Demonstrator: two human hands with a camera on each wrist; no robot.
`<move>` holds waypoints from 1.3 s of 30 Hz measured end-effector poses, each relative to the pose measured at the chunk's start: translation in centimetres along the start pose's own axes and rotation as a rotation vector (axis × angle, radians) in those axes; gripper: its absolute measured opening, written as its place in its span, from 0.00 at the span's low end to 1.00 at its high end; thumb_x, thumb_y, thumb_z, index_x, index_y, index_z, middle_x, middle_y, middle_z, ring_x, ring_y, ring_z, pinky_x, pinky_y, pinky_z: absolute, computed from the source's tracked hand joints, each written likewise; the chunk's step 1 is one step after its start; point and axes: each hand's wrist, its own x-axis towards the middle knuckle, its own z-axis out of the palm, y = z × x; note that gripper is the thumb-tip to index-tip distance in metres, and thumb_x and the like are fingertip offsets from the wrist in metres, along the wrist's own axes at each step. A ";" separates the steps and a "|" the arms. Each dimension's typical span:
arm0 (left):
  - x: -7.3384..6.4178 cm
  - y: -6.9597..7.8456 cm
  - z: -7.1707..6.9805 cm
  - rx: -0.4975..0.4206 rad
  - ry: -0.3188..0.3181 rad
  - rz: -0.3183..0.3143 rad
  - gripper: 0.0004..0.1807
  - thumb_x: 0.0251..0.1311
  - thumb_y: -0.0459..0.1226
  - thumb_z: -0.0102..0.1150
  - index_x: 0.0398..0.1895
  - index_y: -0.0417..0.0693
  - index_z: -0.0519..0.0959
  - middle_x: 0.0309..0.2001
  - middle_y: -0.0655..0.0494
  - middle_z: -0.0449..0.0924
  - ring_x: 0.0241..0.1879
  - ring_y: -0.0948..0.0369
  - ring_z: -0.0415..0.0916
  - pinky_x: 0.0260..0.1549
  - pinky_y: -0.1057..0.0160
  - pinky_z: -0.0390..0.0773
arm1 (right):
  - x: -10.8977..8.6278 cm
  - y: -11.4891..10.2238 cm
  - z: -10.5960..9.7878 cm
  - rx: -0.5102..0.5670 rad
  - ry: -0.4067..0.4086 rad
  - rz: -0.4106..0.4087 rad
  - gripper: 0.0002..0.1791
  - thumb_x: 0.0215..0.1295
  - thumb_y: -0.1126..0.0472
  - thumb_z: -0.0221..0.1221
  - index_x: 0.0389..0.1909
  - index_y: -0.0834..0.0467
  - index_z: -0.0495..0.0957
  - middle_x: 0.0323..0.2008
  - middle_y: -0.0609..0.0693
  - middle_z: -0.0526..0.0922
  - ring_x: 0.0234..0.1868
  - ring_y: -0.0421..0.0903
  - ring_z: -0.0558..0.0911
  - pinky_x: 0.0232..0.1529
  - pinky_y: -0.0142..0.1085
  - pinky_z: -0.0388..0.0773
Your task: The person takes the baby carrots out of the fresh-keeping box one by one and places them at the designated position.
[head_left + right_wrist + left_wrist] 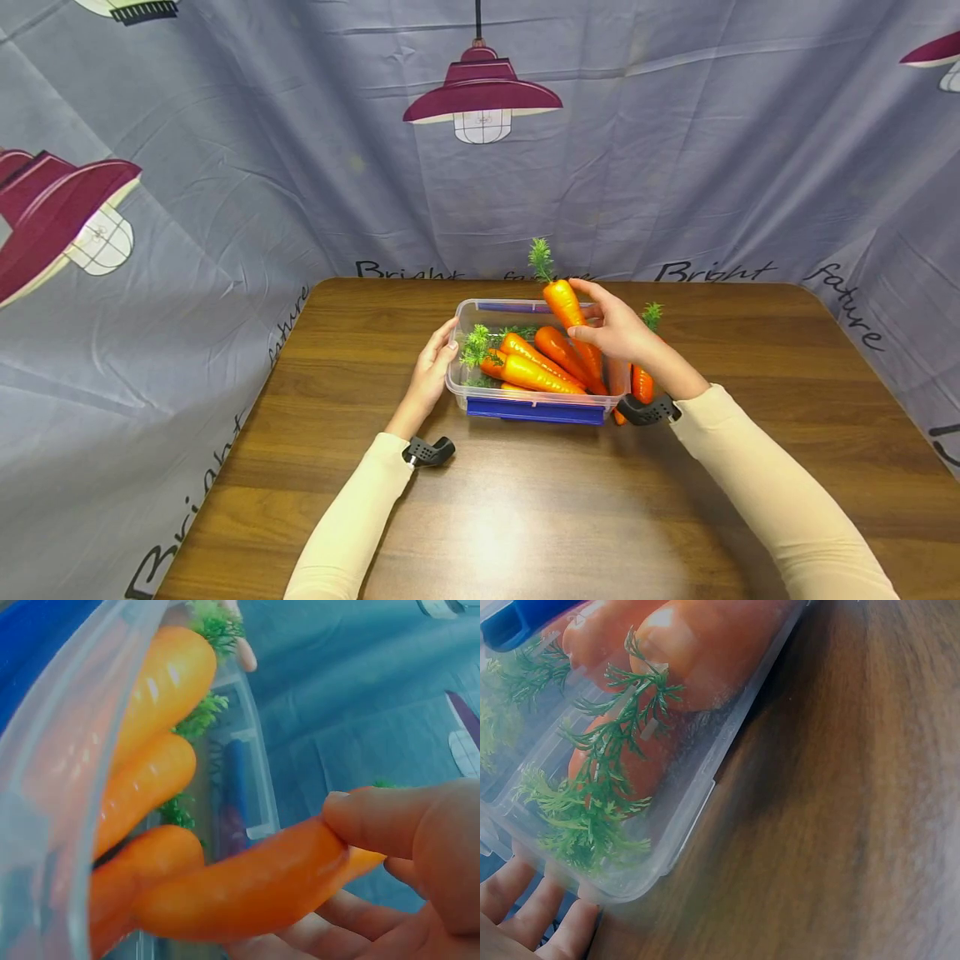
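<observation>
A clear plastic food container (536,398) with blue side clips stands on the table, holding several orange carrots (536,375) with green leafy tops. My left hand (429,367) holds its left end; in the left wrist view, fingertips (574,922) rest against the outside of the end wall. Above the container's right half, my right hand (618,325) grips another carrot (564,302) between thumb and fingers. That carrot is tilted, leafy top up, its narrow end down inside the container. In the right wrist view the gripped carrot (247,892) overlaps the carrots inside.
More carrots (642,385) lie on the table just right of the container, partly hidden by my right hand and wrist. The brown wooden table (360,333) ends at a grey-blue curtain (337,167) printed with lamps. Each wrist wears a black camera band (429,452).
</observation>
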 end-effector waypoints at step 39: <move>0.0 -0.1 0.0 0.015 0.016 -0.013 0.27 0.75 0.30 0.41 0.75 0.35 0.61 0.77 0.35 0.59 0.75 0.40 0.59 0.74 0.48 0.62 | -8.1 8.6 -6.6 0.472 0.159 0.251 0.50 0.72 0.68 0.57 0.83 0.52 0.34 0.38 0.33 0.79 0.36 0.35 0.86 0.31 0.39 0.87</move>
